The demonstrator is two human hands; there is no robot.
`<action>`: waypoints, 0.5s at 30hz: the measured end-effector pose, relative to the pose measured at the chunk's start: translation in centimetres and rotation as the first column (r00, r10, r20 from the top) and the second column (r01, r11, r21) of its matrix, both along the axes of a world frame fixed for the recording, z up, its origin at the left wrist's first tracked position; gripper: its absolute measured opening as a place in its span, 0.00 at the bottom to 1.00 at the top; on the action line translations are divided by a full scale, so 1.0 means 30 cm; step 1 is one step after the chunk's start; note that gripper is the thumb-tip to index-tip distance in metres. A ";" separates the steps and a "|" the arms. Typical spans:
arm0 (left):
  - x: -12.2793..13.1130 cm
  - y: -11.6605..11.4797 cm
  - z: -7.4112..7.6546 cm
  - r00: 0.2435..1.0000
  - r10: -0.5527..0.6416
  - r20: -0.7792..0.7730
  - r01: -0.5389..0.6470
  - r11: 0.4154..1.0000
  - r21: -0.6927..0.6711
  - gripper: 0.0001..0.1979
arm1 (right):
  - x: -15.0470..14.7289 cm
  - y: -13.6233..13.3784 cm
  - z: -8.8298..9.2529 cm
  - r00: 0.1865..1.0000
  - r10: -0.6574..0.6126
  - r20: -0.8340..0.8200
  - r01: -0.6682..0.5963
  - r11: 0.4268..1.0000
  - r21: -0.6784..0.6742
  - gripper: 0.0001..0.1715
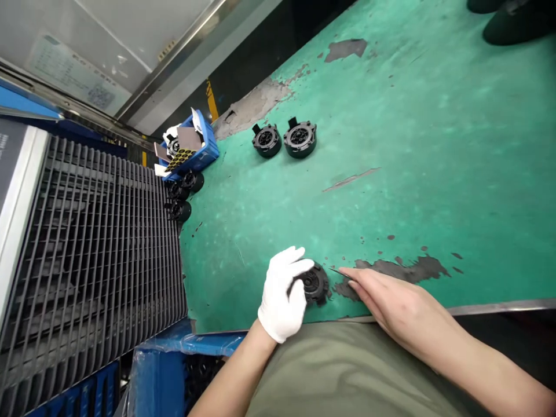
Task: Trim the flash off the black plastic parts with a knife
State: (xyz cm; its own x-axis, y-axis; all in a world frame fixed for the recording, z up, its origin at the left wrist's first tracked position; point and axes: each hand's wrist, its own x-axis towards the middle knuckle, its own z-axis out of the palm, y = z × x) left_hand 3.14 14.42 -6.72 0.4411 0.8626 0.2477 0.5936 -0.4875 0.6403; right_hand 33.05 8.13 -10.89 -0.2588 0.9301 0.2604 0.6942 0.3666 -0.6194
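My left hand (282, 294), in a white glove, is closed around the left side of a round black plastic housing (316, 281) that lies on the green table near its front edge. Part of the housing is hidden under the glove. Bare and pinched, my right hand (382, 289) holds a thin, dark, pointed tool (339, 271). Its tip points left towards the housing, a small gap apart from it. The tool's kind cannot be made out, as most of it is inside the fingers. Farther back stand two similar black housings (300, 138) side by side.
A blue bin (211, 145) with cards and scraps stands at the table's left edge, several black housings (180, 209) beside it. Left of the table is a stack of grey ribbed trays (108, 249). Dark shapes (519, 23) sit at the far right. The green surface (391, 191) has worn patches.
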 end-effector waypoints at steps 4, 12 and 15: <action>-0.002 0.009 0.032 0.992 -0.082 -0.094 0.082 0.997 -0.003 0.21 | 0.016 -0.005 0.010 1.000 -0.025 0.005 0.025 1.000 0.006 0.19; 0.005 -0.064 -0.024 0.952 0.200 -0.232 -0.173 0.976 0.131 0.30 | -0.007 -0.052 -0.030 0.994 0.062 -0.095 -0.069 0.995 -0.077 0.21; 0.027 -0.065 -0.039 0.937 0.255 -0.240 -0.196 0.950 0.244 0.27 | -0.018 -0.073 -0.037 0.996 0.054 -0.072 -0.057 0.997 -0.042 0.25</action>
